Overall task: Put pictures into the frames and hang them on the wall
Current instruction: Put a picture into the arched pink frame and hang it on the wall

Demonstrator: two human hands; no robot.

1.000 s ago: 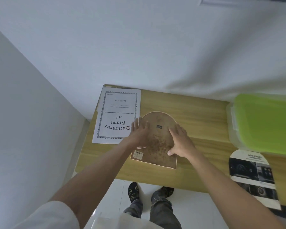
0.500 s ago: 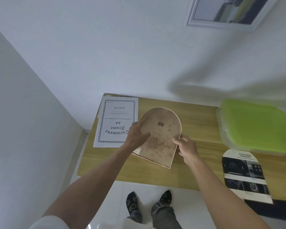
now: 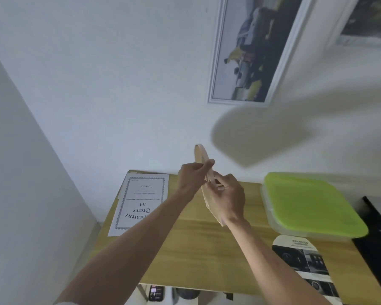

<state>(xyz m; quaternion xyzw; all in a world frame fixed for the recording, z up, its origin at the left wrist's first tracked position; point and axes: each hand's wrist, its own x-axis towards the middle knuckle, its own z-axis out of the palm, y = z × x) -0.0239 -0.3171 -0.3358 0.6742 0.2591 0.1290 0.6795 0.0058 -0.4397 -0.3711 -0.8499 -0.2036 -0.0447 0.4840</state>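
An arch-shaped wooden picture frame [image 3: 200, 156] is held up edge-on above the wooden table [image 3: 207, 249], its rounded top pointing at the wall. My left hand [image 3: 193, 178] grips its left side near the top. My right hand [image 3: 228, 198] holds its right side lower down and hides much of it. An arch-shaped printed picture [image 3: 306, 265] with dark car-interior photos lies on the table at the right. A white-framed picture [image 3: 251, 51] hangs on the wall above, and part of a second one [image 3: 370, 20] shows at the top right.
A "Document Frame A4" sheet [image 3: 141, 203] lies at the table's far left. A clear box with a green lid [image 3: 310, 205] sits at the back right. Something black [image 3: 376, 234] borders the table on the right. A side wall closes the left.
Both hands have lifted the arch frame off the table and turned it from lying back-up to edge-on. The camera has tilted up, bringing the hung pictures into view.
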